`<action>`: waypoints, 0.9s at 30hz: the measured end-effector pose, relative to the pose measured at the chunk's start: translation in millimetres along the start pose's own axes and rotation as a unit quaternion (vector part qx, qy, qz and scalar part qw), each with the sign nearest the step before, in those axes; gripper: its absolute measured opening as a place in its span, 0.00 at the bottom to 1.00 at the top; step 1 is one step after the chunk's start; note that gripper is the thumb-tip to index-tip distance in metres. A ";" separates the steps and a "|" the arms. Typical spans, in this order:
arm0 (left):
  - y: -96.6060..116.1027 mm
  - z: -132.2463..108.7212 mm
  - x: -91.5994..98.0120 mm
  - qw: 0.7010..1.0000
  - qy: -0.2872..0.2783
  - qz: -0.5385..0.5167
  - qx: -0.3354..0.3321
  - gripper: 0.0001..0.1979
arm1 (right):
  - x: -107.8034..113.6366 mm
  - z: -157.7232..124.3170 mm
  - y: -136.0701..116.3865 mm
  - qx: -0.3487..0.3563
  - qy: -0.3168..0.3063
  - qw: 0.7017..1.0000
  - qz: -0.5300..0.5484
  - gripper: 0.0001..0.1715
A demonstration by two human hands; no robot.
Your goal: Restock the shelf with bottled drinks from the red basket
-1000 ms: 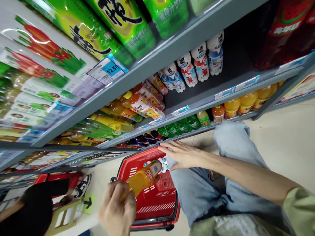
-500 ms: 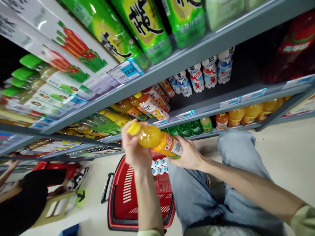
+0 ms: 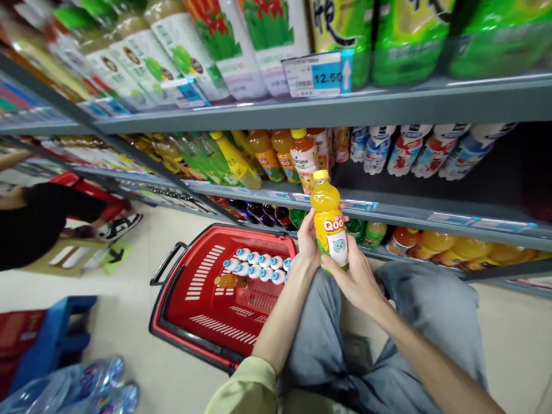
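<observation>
Between my two hands stands an orange juice bottle [image 3: 326, 198] with a yellow cap and a Qoo label, nearly upright, its label facing me. My left hand [image 3: 309, 242] closes on its left side, with the fingers partly hidden behind it. On the lower right, my right hand [image 3: 354, 275] wraps the bottle, thumb near the base. Down to the left sits a red shopping basket [image 3: 172, 307]. Inside it are rows of small white bottles with blue caps [image 3: 253, 265] and a bottle of orange-brown drink [image 3: 226, 280] lying on its side.
A grey shelf [image 3: 241, 118] with drinks runs across the front. Small milk-drink bottles [image 3: 405, 152] stand on its lower level. At left are another person [image 3: 47, 215], a blue pallet [image 3: 60, 336] and wrapped water bottles [image 3: 81, 382] on the floor.
The juice bottle has turned from tilted to nearly upright, label toward me. My left hand has moved from its cap down to its side. The view has shifted, showing more of the basket.
</observation>
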State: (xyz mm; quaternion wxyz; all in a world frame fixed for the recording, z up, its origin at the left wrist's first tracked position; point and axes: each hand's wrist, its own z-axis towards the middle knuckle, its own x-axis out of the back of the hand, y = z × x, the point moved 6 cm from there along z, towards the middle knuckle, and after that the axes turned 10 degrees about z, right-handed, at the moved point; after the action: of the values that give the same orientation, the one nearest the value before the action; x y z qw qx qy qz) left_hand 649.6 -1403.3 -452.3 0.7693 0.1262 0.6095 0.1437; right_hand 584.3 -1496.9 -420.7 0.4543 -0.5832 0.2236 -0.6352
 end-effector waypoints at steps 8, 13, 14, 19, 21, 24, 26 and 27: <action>2.1 -2.6 2.2 0.999 -0.008 -0.040 0.020 0.28 | -0.1 2.0 14.1 0.021 0.002 0.998 0.067 0.38; -0.3 -2.7 -1.5 0.998 -0.013 -0.054 0.033 0.29 | 1.2 1.7 10.9 0.023 0.042 0.999 -0.008 0.42; 0.5 -3.1 -3.0 0.998 -0.017 -0.053 0.029 0.29 | 2.4 1.3 8.6 0.031 0.059 0.997 -0.027 0.42; 4.3 -5.9 -7.2 0.998 -0.028 -0.051 0.020 0.28 | 1.6 1.7 8.9 -0.010 0.092 0.988 0.123 0.43; 5.7 -6.6 -5.3 0.997 -0.017 -0.069 0.012 0.28 | -2.0 1.7 13.4 -0.074 0.084 0.962 0.248 0.40; 9.8 -7.5 -4.1 0.995 -0.017 -0.094 -0.016 0.27 | -11.2 0.7 15.9 -0.186 0.035 0.899 0.395 0.27; 11.8 -8.1 -5.3 0.994 -0.026 -0.101 -0.026 0.26 | -15.2 0.1 14.2 -0.241 -0.001 0.858 0.454 0.25; 12.3 -8.4 -6.2 0.994 -0.031 -0.105 -0.027 0.26 | -15.6 0.5 13.0 -0.256 -0.011 0.843 0.473 0.25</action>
State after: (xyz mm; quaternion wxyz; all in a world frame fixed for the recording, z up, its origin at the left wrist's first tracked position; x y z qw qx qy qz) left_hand 639.2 -1394.0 -444.0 0.8018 0.0448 0.5912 0.0749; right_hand 587.4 -1490.1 -439.5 0.5365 -0.5091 0.6224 -0.2562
